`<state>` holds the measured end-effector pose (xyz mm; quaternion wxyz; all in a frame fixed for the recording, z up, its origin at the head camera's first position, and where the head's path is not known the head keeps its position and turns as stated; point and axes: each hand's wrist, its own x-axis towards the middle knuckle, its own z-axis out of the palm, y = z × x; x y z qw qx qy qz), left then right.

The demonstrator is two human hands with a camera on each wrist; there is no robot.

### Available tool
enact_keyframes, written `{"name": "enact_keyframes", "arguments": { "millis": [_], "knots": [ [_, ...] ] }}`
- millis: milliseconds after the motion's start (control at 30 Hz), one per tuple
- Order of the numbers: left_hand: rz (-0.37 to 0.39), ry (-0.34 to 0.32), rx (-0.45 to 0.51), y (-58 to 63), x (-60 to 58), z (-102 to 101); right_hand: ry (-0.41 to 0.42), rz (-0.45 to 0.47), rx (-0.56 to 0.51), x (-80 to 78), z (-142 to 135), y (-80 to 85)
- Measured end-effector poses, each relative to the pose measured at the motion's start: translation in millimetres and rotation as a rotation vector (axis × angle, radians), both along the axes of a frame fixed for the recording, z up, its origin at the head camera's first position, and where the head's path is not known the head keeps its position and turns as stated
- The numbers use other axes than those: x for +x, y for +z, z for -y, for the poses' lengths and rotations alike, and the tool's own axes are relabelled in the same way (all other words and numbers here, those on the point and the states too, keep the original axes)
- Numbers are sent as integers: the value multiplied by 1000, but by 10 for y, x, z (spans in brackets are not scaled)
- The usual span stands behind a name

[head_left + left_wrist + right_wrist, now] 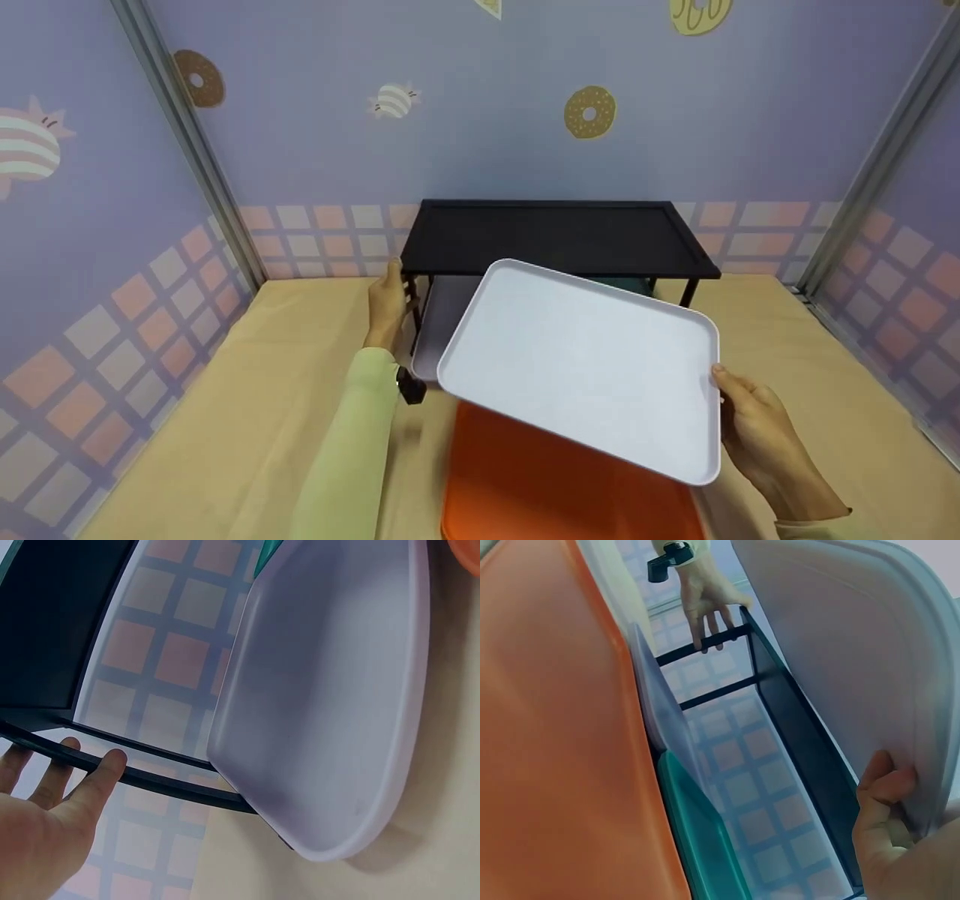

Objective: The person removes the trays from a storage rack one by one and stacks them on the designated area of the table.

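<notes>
A white tray (585, 367) is held tilted in the air before a black rack (555, 236). My right hand (761, 431) grips its right edge, thumb on the upper face and fingers curled underneath in the right wrist view. My left hand (386, 304) holds the rack's front left leg (165, 784), with the thumb near the top corner. Under the rack lies a pale lavender tray (322, 705), partly hidden by the white tray in the head view. Beside it under the rack is a green tray (701, 832). An orange tray (525, 480) lies in front, below the white tray.
The rack stands near the patterned back wall (480, 135) on a beige tabletop (285, 390). Side walls close in the left and right, with metal posts (187, 142) at the corners. A dark device (410, 386) sits on my left wrist.
</notes>
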<state>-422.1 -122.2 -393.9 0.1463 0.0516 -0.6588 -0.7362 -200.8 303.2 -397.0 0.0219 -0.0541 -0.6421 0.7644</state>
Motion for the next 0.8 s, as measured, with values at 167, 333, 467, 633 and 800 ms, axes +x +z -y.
{"name": "enact_keyframes", "arguments": {
  "millis": [167,333,467,633,800],
  "knots": [
    [-3,-1,-8,0,12,4,34,9,43,21,-1,-29],
    [-5,9,5,-9,-1,-2,91,28,84,32,-18,-51],
    [-6,6,15,-19,-7,1,94,62,98,38,-23,-70],
    [-15,-3,-8,-28,-12,8,70,71,99,47,-17,-116],
    [-3,-5,-29,-21,-9,6,112,59,119,56,-31,-157]
  ]
}}
